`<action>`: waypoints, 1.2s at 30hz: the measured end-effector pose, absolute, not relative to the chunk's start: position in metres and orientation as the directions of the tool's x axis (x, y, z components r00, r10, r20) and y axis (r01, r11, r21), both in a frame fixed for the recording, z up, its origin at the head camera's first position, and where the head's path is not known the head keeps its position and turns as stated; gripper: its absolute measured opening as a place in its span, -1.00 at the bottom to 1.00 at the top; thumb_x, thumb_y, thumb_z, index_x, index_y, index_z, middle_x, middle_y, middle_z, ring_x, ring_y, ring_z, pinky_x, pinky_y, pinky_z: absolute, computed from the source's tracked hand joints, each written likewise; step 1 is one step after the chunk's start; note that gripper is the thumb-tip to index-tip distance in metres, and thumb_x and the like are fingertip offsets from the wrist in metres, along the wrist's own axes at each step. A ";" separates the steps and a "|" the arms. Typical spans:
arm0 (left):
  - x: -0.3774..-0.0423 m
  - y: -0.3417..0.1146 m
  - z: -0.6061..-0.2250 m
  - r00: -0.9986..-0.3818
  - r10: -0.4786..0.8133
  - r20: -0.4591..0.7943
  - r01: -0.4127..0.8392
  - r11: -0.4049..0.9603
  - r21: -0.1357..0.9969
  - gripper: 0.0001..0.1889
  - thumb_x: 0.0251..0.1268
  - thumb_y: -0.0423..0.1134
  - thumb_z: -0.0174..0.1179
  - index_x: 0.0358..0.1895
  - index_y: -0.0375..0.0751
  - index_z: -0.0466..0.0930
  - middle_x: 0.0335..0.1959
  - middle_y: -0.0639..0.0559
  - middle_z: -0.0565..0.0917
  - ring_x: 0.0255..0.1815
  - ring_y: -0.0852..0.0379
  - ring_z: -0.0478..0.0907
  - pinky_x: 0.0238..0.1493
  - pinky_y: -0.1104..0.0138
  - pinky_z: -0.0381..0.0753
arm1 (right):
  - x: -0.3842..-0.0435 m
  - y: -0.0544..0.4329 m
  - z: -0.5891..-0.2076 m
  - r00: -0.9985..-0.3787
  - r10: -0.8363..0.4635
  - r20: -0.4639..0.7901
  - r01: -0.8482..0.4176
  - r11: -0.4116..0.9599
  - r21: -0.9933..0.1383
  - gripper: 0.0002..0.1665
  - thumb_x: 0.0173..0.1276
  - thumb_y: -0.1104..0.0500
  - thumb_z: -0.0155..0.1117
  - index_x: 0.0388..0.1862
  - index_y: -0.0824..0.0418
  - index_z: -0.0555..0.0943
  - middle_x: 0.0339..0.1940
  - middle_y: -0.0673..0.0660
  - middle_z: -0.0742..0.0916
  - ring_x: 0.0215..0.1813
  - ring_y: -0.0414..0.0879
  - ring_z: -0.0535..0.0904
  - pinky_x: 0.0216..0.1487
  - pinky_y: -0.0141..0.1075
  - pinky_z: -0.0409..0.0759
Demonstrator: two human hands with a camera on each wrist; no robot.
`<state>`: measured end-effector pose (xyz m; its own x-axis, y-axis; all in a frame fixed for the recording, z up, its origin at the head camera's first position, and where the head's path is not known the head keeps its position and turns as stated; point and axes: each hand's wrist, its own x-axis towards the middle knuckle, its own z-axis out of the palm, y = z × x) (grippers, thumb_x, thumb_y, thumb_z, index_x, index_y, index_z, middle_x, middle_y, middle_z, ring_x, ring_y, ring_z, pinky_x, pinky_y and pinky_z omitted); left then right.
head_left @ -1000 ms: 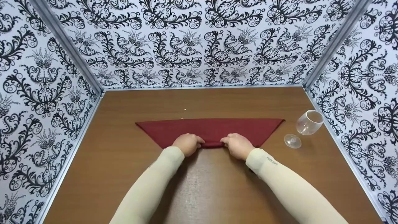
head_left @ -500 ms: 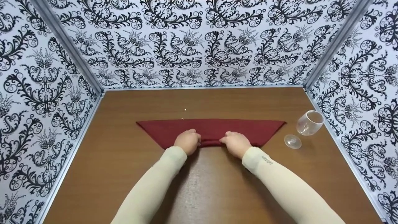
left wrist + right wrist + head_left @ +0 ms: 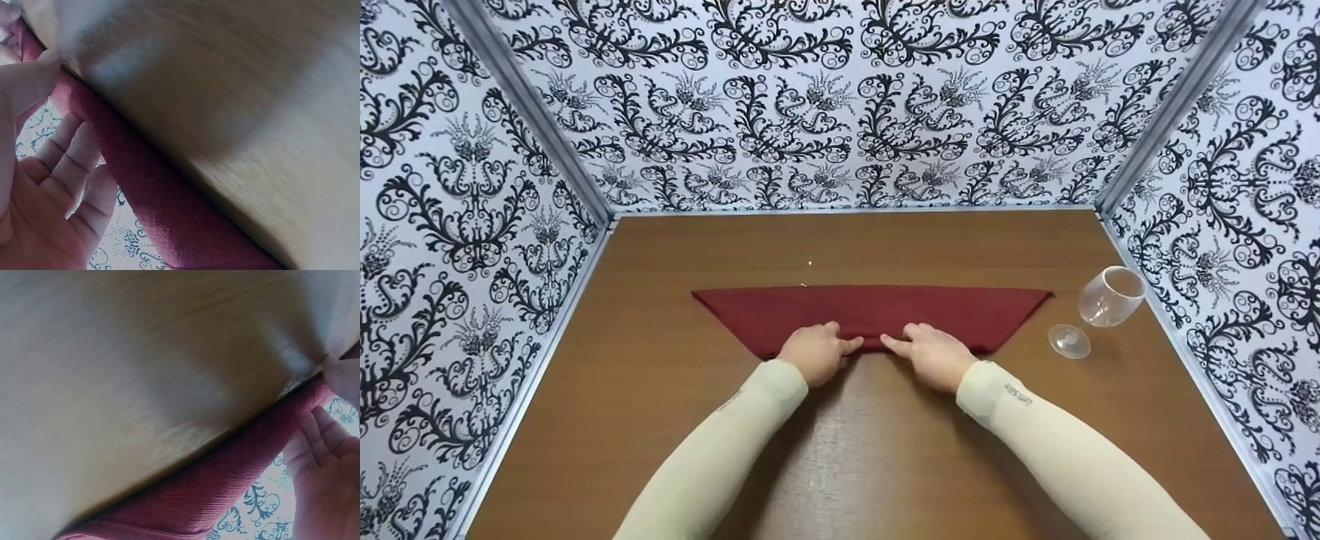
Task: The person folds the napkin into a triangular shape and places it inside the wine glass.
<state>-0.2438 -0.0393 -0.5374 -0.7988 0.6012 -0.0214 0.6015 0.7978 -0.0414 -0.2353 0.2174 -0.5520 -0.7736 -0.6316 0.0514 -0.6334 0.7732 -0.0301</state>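
A dark red cloth napkin [image 3: 870,309] lies on the wooden table, its long straight edge at the back and slanted sides narrowing toward me. Along its near edge the cloth forms a thin roll. My left hand [image 3: 814,354] pinches this rolled edge left of centre; my right hand [image 3: 936,358] pinches it a short way to the right. In the left wrist view the thumb is on the near side of the roll [image 3: 163,191], fingertips touching its far side. The right wrist view shows similar contact on the roll [image 3: 225,467], with that thumb partly cut off by the frame.
A clear stemmed wine glass [image 3: 1110,298] stands to the right of the napkin. Patterned black-and-white panels [image 3: 825,112] border the table [image 3: 840,465] at the back and both sides. Tiny pale specks lie behind the napkin.
Both hands lifted slightly away from me along the roll, then came back nearer, thumbs now more extended toward each other. The near edge looks slightly more rolled; the glass has not moved.
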 end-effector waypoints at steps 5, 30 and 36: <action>-0.250 -0.039 -0.544 -0.796 0.604 -0.036 0.605 0.795 -0.037 -0.50 0.44 -0.06 0.35 0.40 0.43 0.59 -0.10 -0.06 0.67 -0.19 -0.08 0.71 -0.15 0.04 0.76 | -0.237 0.218 -0.556 -0.770 -0.633 0.085 -0.638 0.767 -0.071 -0.38 0.49 0.23 0.34 0.48 -0.09 0.58 -0.18 0.17 0.61 -0.24 0.04 0.48 -0.16 -0.11 0.58; -0.268 -0.034 -0.546 -0.840 0.536 -0.087 0.482 0.810 0.332 -0.76 0.48 -0.22 0.30 0.08 0.08 0.85 0.06 0.08 0.84 0.21 0.00 0.73 0.30 0.09 0.64 | -0.249 0.213 -0.546 -0.841 -0.541 0.012 -0.527 0.813 -0.247 -0.68 0.45 0.37 0.28 0.04 0.15 0.83 -0.18 0.12 0.83 -0.06 0.09 0.76 0.09 -0.03 0.71; -0.271 -0.036 -0.544 -0.882 0.449 -0.143 0.338 0.814 0.472 -0.88 0.48 -0.23 0.30 -0.07 -0.04 0.82 -0.05 0.04 0.83 0.11 -0.01 0.73 0.20 0.07 0.66 | -0.249 0.205 -0.544 -0.911 -0.409 -0.057 -0.374 0.875 -0.306 -0.83 0.53 0.30 0.23 -0.04 0.15 0.74 -0.07 0.15 0.81 0.05 0.14 0.75 0.14 0.05 0.69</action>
<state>-0.2708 -0.0357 -0.5438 -0.8820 0.4491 -0.1429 0.3380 0.8141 0.4722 -0.2494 0.2047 -0.5437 -0.9105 -0.4095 -0.0573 -0.3744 0.8754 -0.3057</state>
